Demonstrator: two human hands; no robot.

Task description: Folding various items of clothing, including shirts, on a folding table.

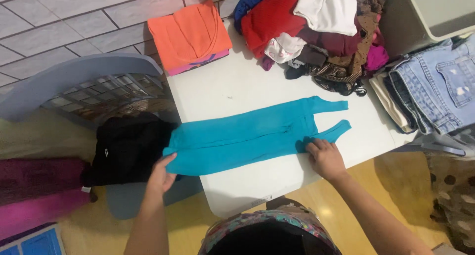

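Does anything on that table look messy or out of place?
Yes: the heap of unfolded clothes at the table's far edge is jumbled, unlike the flat turquoise garment and folded jeans.

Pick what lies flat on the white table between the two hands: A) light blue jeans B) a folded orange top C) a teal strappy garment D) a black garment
C: the teal strappy garment is spread flat across the white table, with the left hand at one end and the right hand pressing near the straps.
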